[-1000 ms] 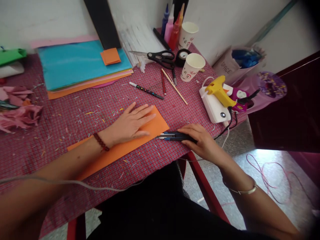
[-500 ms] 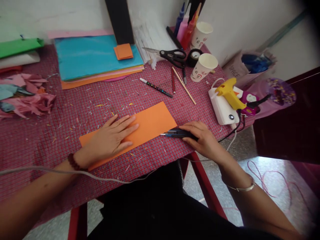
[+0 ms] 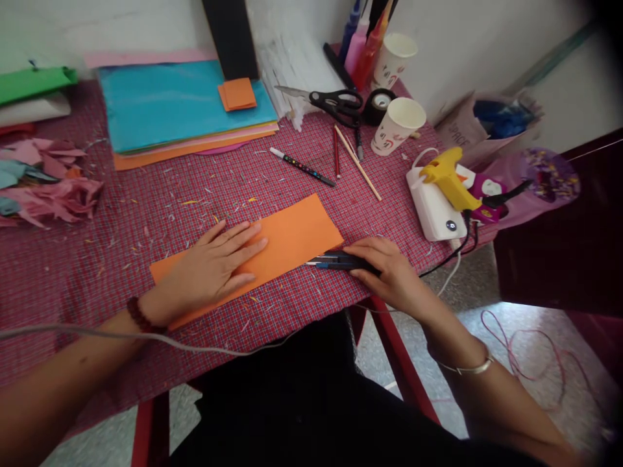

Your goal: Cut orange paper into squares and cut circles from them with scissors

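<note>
Pressed flat with its fingers spread, my left hand (image 3: 217, 263) lies on the folded orange paper (image 3: 302, 224) and holds it against the checked tablecloth. My right hand (image 3: 384, 269) is closed around a dark blue-black utility knife (image 3: 338, 260). The knife's tip points left and lies at the near edge of the paper, by its right end. Whether the blade is between the paper's layers or just under the edge, I cannot tell.
Beyond the paper lie a marker (image 3: 302, 167), a red pencil (image 3: 337, 152), a wooden stick (image 3: 357, 162) and scissors (image 3: 341, 104). Paper cups (image 3: 396, 130) and a yellow glue gun (image 3: 450, 178) stand at right. Coloured sheets (image 3: 160, 110) are stacked at the back. A cable (image 3: 195, 347) crosses my left forearm.
The utility knife in my right hand has slid slightly left along the paper's near edge. My left hand stays on the paper. The whole view has shifted a little.
</note>
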`<action>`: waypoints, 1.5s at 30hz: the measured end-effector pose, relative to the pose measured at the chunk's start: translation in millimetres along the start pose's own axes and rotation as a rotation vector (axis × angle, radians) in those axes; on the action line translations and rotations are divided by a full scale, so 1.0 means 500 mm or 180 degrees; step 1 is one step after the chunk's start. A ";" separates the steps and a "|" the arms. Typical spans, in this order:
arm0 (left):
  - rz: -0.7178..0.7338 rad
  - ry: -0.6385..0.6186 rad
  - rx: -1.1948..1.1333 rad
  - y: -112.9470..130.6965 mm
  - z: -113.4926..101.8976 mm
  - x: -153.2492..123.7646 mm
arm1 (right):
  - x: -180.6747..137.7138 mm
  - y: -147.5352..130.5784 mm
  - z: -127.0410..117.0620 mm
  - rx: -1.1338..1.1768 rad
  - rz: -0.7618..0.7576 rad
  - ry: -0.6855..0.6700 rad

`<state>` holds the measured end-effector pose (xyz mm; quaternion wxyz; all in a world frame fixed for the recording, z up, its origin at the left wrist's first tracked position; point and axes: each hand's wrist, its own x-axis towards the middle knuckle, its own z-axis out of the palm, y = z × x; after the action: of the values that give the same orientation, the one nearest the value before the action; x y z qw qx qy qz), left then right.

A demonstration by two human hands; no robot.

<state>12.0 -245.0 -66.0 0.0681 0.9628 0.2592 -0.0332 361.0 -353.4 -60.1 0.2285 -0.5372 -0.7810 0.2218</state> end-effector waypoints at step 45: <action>-0.0013 0.0405 -0.0268 -0.020 0.004 -0.045 | 0.019 -0.075 0.055 0.0054 -0.0132 -0.0245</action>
<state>-12.6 -247.8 -67.0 0.0919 0.9588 0.2661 0.0389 313.9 -359.4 -58.7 0.2074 -0.5100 -0.7983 0.2441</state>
